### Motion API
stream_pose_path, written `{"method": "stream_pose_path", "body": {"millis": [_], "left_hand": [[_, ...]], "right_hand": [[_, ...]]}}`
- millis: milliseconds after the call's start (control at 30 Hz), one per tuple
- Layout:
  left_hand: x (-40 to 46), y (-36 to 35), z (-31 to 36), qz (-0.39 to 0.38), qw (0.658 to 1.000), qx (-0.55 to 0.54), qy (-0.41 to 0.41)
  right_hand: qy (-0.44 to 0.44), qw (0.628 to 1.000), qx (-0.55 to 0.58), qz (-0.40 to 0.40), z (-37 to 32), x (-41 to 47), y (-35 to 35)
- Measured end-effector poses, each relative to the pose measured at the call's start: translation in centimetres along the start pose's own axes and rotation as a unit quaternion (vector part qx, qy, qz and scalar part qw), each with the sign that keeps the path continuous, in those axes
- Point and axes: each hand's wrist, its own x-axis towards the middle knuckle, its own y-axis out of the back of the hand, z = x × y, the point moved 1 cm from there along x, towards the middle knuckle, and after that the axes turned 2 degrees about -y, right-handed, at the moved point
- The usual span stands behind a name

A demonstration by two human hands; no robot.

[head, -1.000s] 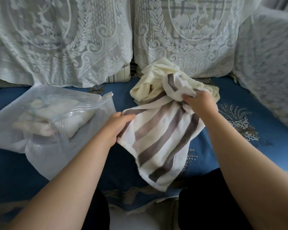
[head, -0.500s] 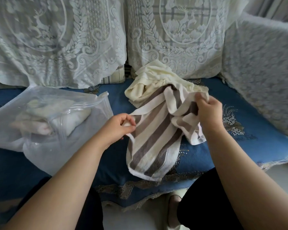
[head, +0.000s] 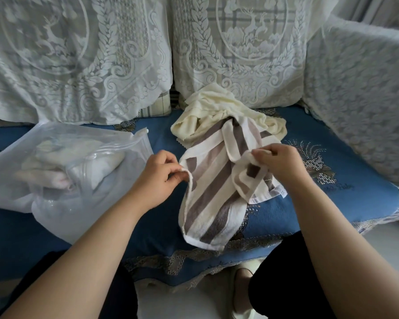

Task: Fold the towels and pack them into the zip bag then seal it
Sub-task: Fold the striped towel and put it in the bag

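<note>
A white towel with brown stripes [head: 213, 192] lies crumpled on the blue sofa seat, its lower end hanging toward the front edge. My left hand [head: 159, 178] pinches its left edge. My right hand [head: 279, 163] pinches a bunched corner on its right side. Behind it a cream towel [head: 207, 111] sits in a loose heap against the cushions. At the left lies a clear zip bag [head: 62, 171], its mouth open toward the middle, with pale folded towels [head: 55, 166] inside.
The blue sofa seat [head: 332, 192] has a lace-trimmed front edge. Lace-covered cushions [head: 78, 54] stand along the back and a lace-covered armrest [head: 359, 95] rises at the right. My dark-trousered knees and a shoe [head: 240, 293] on the pale floor are below.
My right hand moved down and toward me, gathering a striped corner. My left hand shifted from lying flat on the towel to pinching its left edge. The striped towel became more bunched.
</note>
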Motion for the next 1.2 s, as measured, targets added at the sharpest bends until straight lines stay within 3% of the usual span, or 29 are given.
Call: {"method": "stream_pose_path", "body": {"millis": [67,167,300,400,567,700,800,933,1067,1200], "left_hand": [[-0.1,-0.5,0.9,0.002,0.998,0.016,-0.057],[-0.3,-0.9,2.8,-0.008,0.995,-0.058,-0.078],[0.0,-1.3,3.5,0.017,0.994,-0.078,-0.07],[0.3,-1.5,3.7,0.02,0.993,-0.089,-0.071],[0.4,-2.0,3.7,0.029,0.993,-0.1,-0.054],[0.4,-2.0,4.2,0.041,0.992,-0.122,-0.016],[0.3,-2.0,4.1,0.048,0.993,-0.105,-0.016],[0.2,-2.0,3.9,-0.001,0.999,-0.049,-0.002],[0.5,-0.8,4.5,-0.047,0.999,0.01,-0.004],[2.0,2.0,7.1,-0.086,0.988,-0.12,0.043]], "right_hand": [[0.026,0.997,0.038,-0.065,-0.9,-1.8,-1.7],[0.041,0.985,0.068,-0.152,-1.3,-4.0,-4.9],[0.021,0.98,0.173,-0.094,-1.5,-5.4,-6.5],[0.017,0.965,0.233,-0.116,-1.7,-5.9,-6.4],[0.056,0.979,0.164,-0.104,-1.5,-6.0,-6.6],[0.073,0.976,0.191,-0.081,-1.5,-6.5,-6.9],[0.085,0.96,0.246,-0.107,-1.6,-7.1,-6.8],[0.027,0.933,0.337,-0.127,-1.7,-7.7,-5.8],[-0.044,0.912,0.402,-0.065,-1.7,-6.1,-2.5],[-0.048,0.924,0.378,0.017,-2.4,-4.1,0.3]]}}
